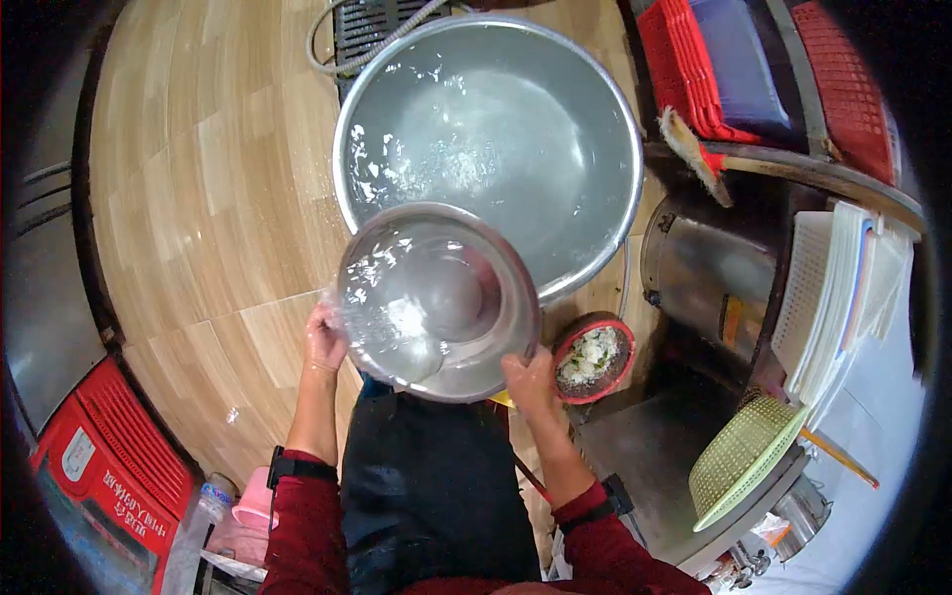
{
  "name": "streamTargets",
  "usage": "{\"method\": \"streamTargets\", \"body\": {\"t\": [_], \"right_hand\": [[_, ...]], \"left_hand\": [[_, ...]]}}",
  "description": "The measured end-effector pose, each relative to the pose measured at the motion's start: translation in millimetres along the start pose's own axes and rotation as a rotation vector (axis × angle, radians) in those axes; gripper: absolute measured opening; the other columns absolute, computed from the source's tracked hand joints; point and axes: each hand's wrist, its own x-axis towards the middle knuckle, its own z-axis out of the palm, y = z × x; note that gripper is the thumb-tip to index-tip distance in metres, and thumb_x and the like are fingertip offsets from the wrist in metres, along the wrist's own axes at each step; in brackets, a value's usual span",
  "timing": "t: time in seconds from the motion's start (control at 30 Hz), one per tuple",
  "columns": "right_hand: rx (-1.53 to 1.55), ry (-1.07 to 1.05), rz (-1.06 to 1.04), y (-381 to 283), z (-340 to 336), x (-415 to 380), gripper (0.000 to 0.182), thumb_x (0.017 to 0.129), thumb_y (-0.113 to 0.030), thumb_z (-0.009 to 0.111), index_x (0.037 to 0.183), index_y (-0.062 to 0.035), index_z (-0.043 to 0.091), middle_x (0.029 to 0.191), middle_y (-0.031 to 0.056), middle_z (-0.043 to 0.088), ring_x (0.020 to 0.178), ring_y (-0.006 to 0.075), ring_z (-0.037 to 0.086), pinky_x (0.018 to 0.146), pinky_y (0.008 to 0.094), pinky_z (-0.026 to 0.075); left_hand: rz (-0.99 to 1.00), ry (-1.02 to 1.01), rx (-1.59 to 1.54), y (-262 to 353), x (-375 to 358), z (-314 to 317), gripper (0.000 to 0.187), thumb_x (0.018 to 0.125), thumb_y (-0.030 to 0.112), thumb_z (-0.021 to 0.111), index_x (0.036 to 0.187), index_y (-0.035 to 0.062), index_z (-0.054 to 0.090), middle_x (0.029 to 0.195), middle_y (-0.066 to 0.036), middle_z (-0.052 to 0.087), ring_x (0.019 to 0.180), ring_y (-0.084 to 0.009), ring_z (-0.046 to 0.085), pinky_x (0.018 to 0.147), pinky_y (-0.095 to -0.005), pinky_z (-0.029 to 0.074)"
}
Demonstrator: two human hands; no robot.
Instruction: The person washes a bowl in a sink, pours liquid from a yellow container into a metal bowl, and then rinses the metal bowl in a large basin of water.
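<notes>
A round metal basin (514, 288) is held in front of my body, its far edge overlapping the near rim of a large metal tub (605, 188). My left hand (324, 340) grips the basin's left rim; a blurred, clear patch hides part of the fingers there. On the lower right rim, my right hand (531, 379) is closed with the thumb over the edge. Glints inside the basin look like water. The large tub holds clear water with bright reflections.
Right of the basin stands a red-rimmed bowl (620, 372) with white and green scraps. A brush (694, 159), red baskets (684, 69) and a green colander (739, 461) are along the right. A hose (322, 45) crosses a floor drain. Red crates (119, 466) stand lower left.
</notes>
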Motion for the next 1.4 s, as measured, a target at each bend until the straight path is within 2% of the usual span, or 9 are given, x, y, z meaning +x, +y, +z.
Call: {"method": "streamTargets", "body": {"t": [0.17,0.43,0.6,0.67,0.83,1.17,1.27,1.33,1.4], "right_hand": [[-0.130,-0.252,-0.070,-66.2,31.2,-23.0,0.049,0.072,-0.006,0.049,0.119,0.0075,0.042,0.076,0.0226,0.057,0.061,0.0298,0.056,0.063,0.0365,0.045],[-0.074,-0.083,-0.560,-79.4,47.7,-4.5,0.056,0.074,-0.004,0.048,0.127,0.0044,0.033,0.096,0.0302,0.057,0.089,0.0423,0.057,0.079,0.0420,0.045],[-0.247,0.005,-0.031,-4.6,27.9,54.4,0.047,0.072,-0.009,0.052,0.117,0.0038,0.045,0.090,0.0303,0.057,0.087,0.0439,0.056,0.076,0.0427,0.045],[-0.154,0.098,0.011,5.9,21.2,69.1,0.048,0.072,-0.011,0.053,0.117,0.0031,0.044,0.089,0.0296,0.058,0.086,0.0441,0.056,0.075,0.0438,0.045],[-0.297,0.532,-0.051,72.1,27.2,121.3,0.055,0.071,-0.010,0.051,0.123,0.0001,0.038,0.088,0.0258,0.060,0.078,0.0430,0.058,0.070,0.0479,0.046],[-0.081,0.629,0.169,106.1,90.8,160.3,0.049,0.068,-0.009,0.052,0.116,0.0003,0.047,0.087,0.0271,0.059,0.076,0.0410,0.060,0.065,0.0461,0.050],[0.242,0.474,0.368,153.3,112.8,170.2,0.040,0.066,-0.005,0.053,0.104,0.0074,0.051,0.083,0.0252,0.059,0.069,0.0360,0.061,0.053,0.0451,0.052],[0.943,0.299,0.386,138.2,99.0,130.4,0.033,0.063,-0.001,0.053,0.093,0.0121,0.052,0.081,0.0215,0.057,0.065,0.0325,0.061,0.044,0.0426,0.052],[0.985,0.340,0.425,143.6,88.4,102.0,0.033,0.059,0.002,0.054,0.091,0.0123,0.052,0.079,0.0195,0.056,0.062,0.0313,0.060,0.048,0.0427,0.053]], "left_hand": [[-0.224,0.148,0.014,41.9,-19.7,64.9,0.045,0.085,0.042,0.048,0.109,0.0049,0.055,0.109,-0.012,0.057,0.099,-0.0290,0.054,0.086,-0.0447,0.045],[-0.163,0.121,0.459,66.2,18.6,74.8,0.037,0.082,0.034,0.055,0.104,0.0043,0.055,0.093,-0.010,0.060,0.079,-0.0221,0.061,0.065,-0.0349,0.052],[-0.098,0.189,0.803,69.8,32.2,85.6,0.031,0.081,0.018,0.048,0.106,0.0017,0.052,0.090,-0.007,0.059,0.073,-0.0172,0.058,0.065,-0.0284,0.051],[-0.181,-0.154,0.510,86.6,43.3,65.1,0.024,0.082,0.013,0.051,0.100,-0.0018,0.053,0.085,-0.008,0.059,0.069,-0.0167,0.057,0.061,-0.0273,0.049],[-0.165,-0.087,0.514,88.6,5.6,93.1,0.036,0.080,0.023,0.055,0.107,-0.0025,0.052,0.088,-0.008,0.059,0.071,-0.0168,0.056,0.064,-0.0252,0.046],[-0.420,-0.045,0.338,91.2,-16.9,-32.9,0.052,0.081,0.030,0.054,0.118,-0.0050,0.043,0.109,-0.016,0.055,0.098,-0.0276,0.055,0.084,-0.0380,0.044],[-0.398,-0.077,0.497,73.4,-33.9,11.9,0.065,0.075,0.035,0.060,0.122,-0.0058,0.040,0.113,-0.016,0.055,0.103,-0.0298,0.054,0.092,-0.0386,0.043],[-0.448,0.030,0.445,70.9,-39.9,0.2,0.036,0.086,0.016,0.045,0.115,-0.0054,0.046,0.108,-0.018,0.056,0.094,-0.0305,0.057,0.078,-0.0399,0.049],[-0.458,0.059,0.522,71.1,-40.6,-19.8,0.033,0.084,0.011,0.047,0.114,-0.0036,0.047,0.106,-0.017,0.057,0.091,-0.0276,0.058,0.074,-0.0365,0.050]]}}
